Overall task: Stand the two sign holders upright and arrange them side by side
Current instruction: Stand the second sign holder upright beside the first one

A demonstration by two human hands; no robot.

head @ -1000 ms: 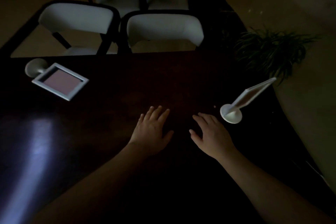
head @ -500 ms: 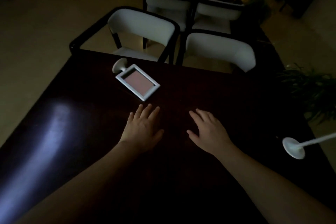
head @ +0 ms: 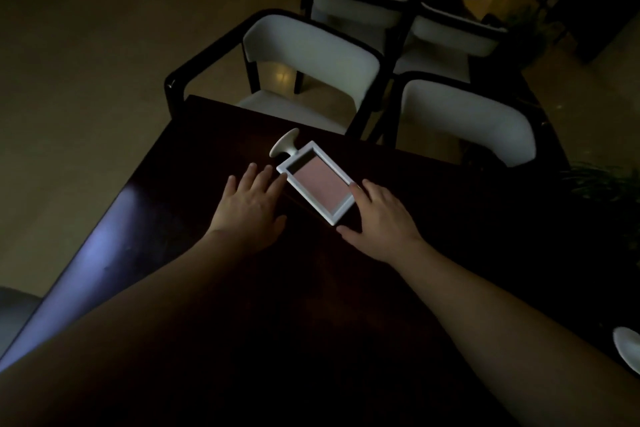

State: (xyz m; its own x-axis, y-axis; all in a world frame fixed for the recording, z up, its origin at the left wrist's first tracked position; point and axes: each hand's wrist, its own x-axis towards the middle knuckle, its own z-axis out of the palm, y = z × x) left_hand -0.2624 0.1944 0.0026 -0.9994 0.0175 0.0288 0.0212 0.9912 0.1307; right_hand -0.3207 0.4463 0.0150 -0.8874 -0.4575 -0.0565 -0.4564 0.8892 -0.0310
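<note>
A white sign holder [head: 317,182] with a pink insert lies flat on the dark table [head: 433,218], its round base pointing toward the far edge. My left hand [head: 251,203] rests flat just left of the frame, fingertips touching its left corner. My right hand [head: 379,218] lies at the frame's near right corner, fingers spread and touching its edge. Neither hand grips the frame. Only the round white base of the second sign holder [head: 628,350] shows at the right edge of the view; its frame is out of sight.
Two white-backed chairs [head: 311,59] [head: 464,114] stand at the table's far edge, with more chairs behind. A green plant [head: 606,180] is at the right. The table's left edge [head: 104,236] runs diagonally beside my left arm.
My view has swung left and both hands have slid forward to the lying sign holder, now touching its sides. The second holder has slipped almost out of view at right.
</note>
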